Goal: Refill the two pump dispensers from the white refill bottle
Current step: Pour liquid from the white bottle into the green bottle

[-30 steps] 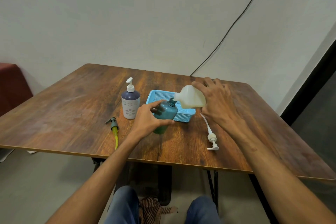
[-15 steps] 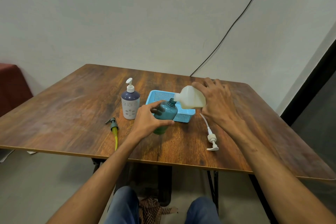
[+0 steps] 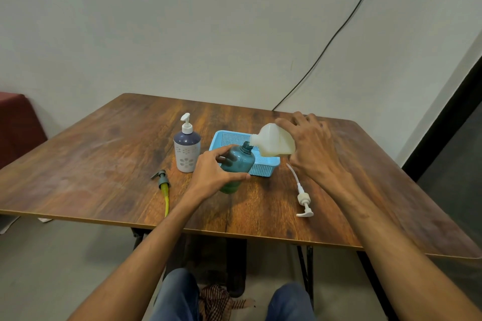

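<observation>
My left hand (image 3: 212, 176) grips the teal dispenser bottle (image 3: 238, 164), which stands uncapped in the middle of the table. My right hand (image 3: 310, 148) holds the white refill bottle (image 3: 273, 139) tipped on its side, its spout at the teal bottle's open neck. A purple-and-white pump dispenser (image 3: 186, 148) stands upright to the left with its pump on. A grey pump head with a yellow tube (image 3: 163, 186) lies left of my left hand. A white pump head with its tube (image 3: 302, 197) lies to the right.
A light blue mesh basket (image 3: 263, 168) sits just behind the teal bottle, under the refill bottle. The wooden table (image 3: 91, 164) has bare surface on its left and right sides. A black cable (image 3: 326, 47) runs down the wall behind.
</observation>
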Tool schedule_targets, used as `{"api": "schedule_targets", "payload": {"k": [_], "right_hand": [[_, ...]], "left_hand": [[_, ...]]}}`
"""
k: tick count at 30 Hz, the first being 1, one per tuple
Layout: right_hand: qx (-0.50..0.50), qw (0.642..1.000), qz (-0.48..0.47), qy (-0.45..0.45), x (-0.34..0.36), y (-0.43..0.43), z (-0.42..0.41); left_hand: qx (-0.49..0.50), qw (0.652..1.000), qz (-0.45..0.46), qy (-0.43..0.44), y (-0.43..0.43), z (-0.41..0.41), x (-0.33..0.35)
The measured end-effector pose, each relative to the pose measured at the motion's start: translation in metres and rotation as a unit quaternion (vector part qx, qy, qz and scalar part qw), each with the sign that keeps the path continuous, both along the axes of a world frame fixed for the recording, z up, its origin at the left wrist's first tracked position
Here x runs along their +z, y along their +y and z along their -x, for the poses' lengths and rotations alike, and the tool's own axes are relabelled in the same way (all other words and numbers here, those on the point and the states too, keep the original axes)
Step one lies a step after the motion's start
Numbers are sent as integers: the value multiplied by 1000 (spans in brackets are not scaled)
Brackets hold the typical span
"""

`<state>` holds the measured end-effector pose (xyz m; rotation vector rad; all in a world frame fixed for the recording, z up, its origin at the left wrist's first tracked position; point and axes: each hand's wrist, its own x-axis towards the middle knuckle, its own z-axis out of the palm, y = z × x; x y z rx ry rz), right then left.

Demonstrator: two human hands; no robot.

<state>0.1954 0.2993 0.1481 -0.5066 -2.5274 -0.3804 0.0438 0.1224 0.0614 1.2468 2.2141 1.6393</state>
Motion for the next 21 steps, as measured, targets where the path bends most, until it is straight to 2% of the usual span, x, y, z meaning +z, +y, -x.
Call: {"api": "schedule_targets", "payload": {"k": [21], "right_hand": [[2, 1000, -9, 5, 0, 2, 1]], "left_hand": [[-3, 1000, 5, -9, 0, -1, 2]]}}
